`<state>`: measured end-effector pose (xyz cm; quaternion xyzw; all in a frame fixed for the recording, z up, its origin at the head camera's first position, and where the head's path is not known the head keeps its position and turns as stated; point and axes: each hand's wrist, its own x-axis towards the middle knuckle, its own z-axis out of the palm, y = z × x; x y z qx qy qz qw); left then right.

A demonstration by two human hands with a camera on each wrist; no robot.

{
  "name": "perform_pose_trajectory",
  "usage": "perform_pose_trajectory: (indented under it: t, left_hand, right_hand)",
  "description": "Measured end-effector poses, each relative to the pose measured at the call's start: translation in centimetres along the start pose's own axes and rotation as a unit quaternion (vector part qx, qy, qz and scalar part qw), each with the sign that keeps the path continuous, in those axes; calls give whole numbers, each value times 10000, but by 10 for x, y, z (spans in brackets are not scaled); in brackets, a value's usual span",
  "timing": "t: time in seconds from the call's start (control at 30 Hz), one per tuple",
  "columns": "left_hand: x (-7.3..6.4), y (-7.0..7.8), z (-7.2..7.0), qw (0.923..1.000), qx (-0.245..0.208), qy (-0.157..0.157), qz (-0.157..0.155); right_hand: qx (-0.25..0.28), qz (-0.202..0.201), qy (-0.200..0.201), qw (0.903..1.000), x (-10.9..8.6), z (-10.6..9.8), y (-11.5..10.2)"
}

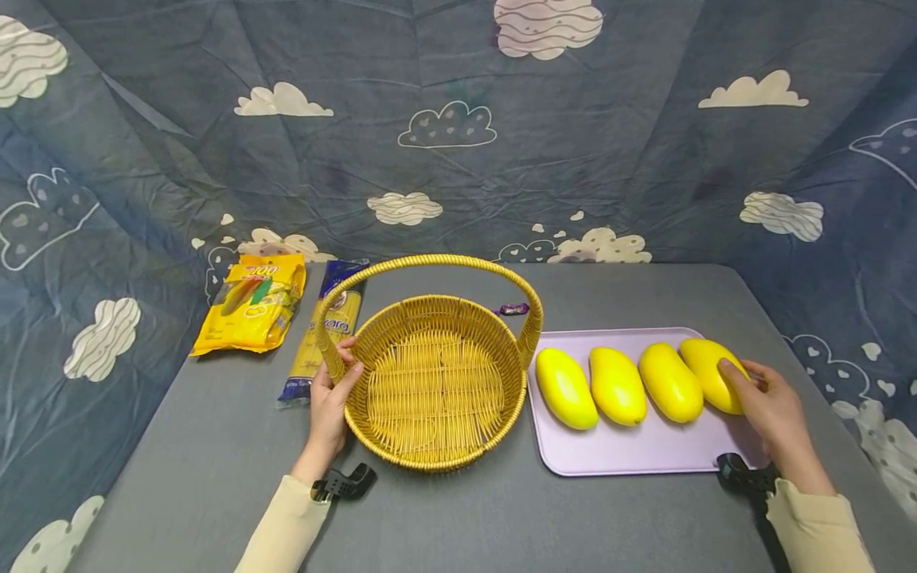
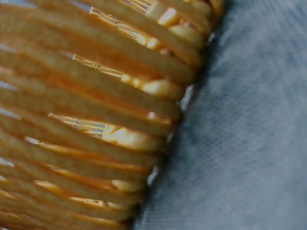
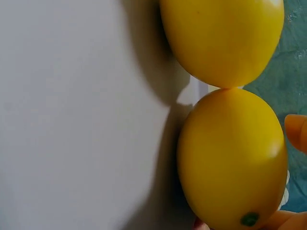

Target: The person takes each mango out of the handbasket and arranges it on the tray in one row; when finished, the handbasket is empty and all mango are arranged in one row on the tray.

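Note:
My left hand (image 1: pixel 332 410) grips the left side of a round woven wicker basket (image 1: pixel 372 454), at the foot of its tall arched handle, thumb over the rim. The basket is bare inside; its slatted wall (image 2: pixel 96 158) fills much of the left wrist view. At the right end of a row of yellow mangoes, my right hand (image 1: pixel 777 406) holds the last mango (image 1: pixel 709 374), thumb on top and fingers around its far right side. In the right wrist view that mango (image 3: pixel 230 158) shows its green stem end, close against its neighbour (image 3: pixel 223 38).
The mangoes lie on a pale purple tray (image 1: pixel 630 458) right of the basket. Left of the basket are a blue-and-yellow pasta packet (image 1: pixel 308 358), partly behind the handle, and a yellow snack bag (image 1: pixel 254 306). A small purple-wrapped sweet (image 1: pixel 513 309) lies behind the basket.

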<state>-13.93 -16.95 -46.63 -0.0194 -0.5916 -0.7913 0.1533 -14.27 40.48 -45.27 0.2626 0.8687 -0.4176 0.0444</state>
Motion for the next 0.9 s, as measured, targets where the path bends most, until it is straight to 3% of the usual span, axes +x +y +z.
perform_pose_trajectory:
  t: [0.27, 0.4, 0.5, 0.63, 0.77, 0.9]
  left_hand:
    - [4, 0, 1, 10000, 19, -62, 60]
    - [8, 0, -1, 9998, 105, -190, 38]
    - [9, 2, -4, 9990, 348, -290, 4]
    - [9, 9, -10, 9944, 998, -344, 33]
    - [8, 19, -13, 9874, 1529, -315, 240]
    - [3, 33, -11, 9832, 1754, -236, 441]
  right_hand:
    - [67, 18, -287, 9996, -6, -9, 2]
    - [29, -45, -200, 9998, -12, -9, 5]
    - [-98, -91, -16, 9999, -20, -8, 5]
    - [-150, -339, 276, 9989, -32, -6, -1]
    - [-342, -1003, 877, 9905, -47, -3, -16]
    - [-590, -2088, 1498, 9646, -58, 8, -37]
